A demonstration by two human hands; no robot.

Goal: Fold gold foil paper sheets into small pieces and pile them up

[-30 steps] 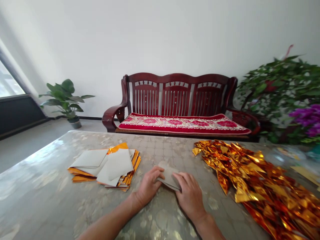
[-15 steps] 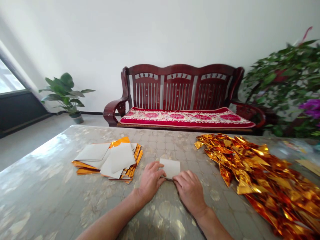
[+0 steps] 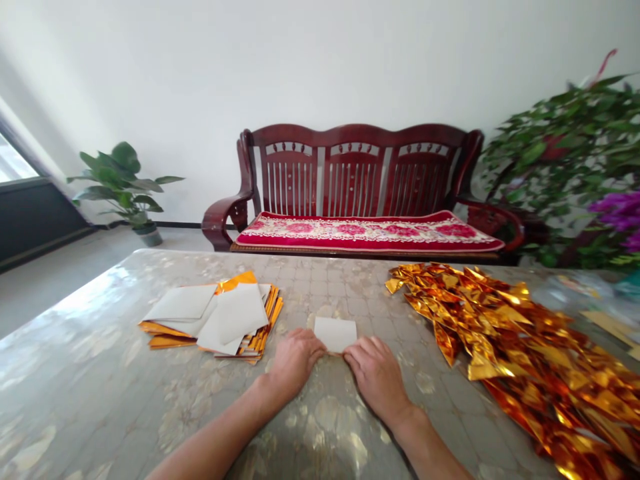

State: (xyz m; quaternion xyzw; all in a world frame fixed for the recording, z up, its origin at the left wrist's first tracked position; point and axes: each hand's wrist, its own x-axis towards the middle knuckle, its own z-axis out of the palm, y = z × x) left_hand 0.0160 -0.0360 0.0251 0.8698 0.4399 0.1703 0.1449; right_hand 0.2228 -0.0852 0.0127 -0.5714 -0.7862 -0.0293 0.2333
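Patterned tabletop [image 3: 100, 400] runs across the foreground, dark red wooden bench [image 3: 350, 180] behind it, big heap of gold foil pieces [image 3: 515, 347] at right, smaller loose stack of white-and-orange paper [image 3: 235, 313] at left. Between heap and stack, left hand [image 3: 296, 363] and right hand [image 3: 376, 375] both narrow, fingers pinching the near edge, one per corner, of the small white sheet [image 3: 335, 333], its pale face up, centre of tabletop.
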